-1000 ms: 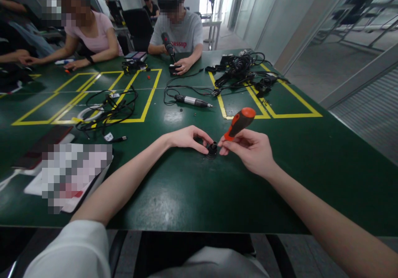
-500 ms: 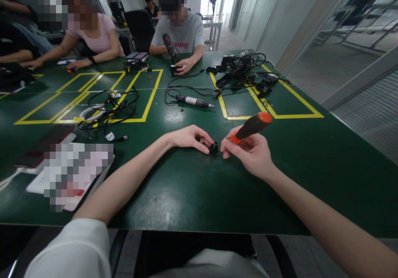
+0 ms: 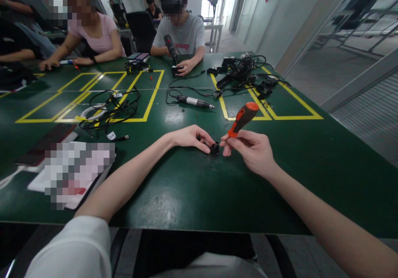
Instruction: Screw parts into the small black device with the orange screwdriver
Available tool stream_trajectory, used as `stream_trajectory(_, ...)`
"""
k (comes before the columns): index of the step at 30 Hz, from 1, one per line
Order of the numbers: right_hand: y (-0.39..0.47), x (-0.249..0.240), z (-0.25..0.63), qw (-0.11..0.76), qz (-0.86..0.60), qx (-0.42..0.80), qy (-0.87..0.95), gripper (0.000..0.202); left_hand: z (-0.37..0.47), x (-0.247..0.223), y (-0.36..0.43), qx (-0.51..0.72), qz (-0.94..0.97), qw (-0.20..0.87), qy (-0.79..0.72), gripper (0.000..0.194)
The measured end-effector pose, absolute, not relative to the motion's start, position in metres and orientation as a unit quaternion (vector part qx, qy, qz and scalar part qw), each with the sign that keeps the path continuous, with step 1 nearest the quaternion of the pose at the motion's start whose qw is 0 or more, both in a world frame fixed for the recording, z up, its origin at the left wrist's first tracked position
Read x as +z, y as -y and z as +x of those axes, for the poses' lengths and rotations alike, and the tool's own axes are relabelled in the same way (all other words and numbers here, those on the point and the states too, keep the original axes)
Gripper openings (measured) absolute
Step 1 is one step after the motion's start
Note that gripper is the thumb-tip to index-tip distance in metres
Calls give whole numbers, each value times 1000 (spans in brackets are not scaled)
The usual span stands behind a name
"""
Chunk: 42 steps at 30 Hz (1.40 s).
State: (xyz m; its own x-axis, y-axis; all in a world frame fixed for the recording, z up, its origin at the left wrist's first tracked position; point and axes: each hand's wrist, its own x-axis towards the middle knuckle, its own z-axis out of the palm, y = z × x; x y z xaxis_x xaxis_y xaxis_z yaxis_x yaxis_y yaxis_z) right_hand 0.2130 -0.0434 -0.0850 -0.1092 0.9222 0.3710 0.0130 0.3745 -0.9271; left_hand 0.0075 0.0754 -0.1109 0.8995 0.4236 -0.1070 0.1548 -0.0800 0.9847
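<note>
Near the middle of the green table [image 3: 168, 174] sits a small dark round part [image 3: 214, 148], with a short cylinder standing up from it. My left hand [image 3: 194, 139] grips this part from the left between thumb and fingers. My right hand [image 3: 253, 147] is just to the right of it, fingers closed on a screwdriver [image 3: 245, 118] with an orange and dark handle. The handle leans up and to the right; its lower end is hard to make out among the fingers.
A pen-shaped electric tool [image 3: 194, 102] with its cord lies beyond my hands. Tangled black cables [image 3: 242, 71] are at the back right, more cables [image 3: 115, 106] at the left. A phone [image 3: 46, 145] and a booklet [image 3: 77, 170] lie front left. Across sits a person [image 3: 189, 33] with a drill.
The screwdriver handle has swung left and more upright, as my right hand shifted its hold. My left hand stays on the dark part. At the far left, a person's hands have moved.
</note>
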Motion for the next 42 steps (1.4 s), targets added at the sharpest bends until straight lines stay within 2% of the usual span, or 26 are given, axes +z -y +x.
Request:
stream_trajectory(6,43,-89,213,567,-328,446,610,28,6,-108,-78,96,745,630,-196,35)
stream_trajectory(10,45,-91,212,564,-364,413,616,27,4,-108,-81,97,738,641,-187,30)
stream_trajectory(16,45,-87,211,568,-370,400,617,31,5,-109,-77,113,762,606,-200,39)
stream_trajectory(24,44,-88,210,562,-358,425,613,30,9,-108,-74,111,777,585,-204,37)
stream_trajectory(36,44,-87,212,560,-367,408,620,28,8,-111,-74,115,752,614,-211,33)
stream_trajectory(42,45,-88,211,556,-347,435,617,31,9,-112,-74,100,736,635,-213,38)
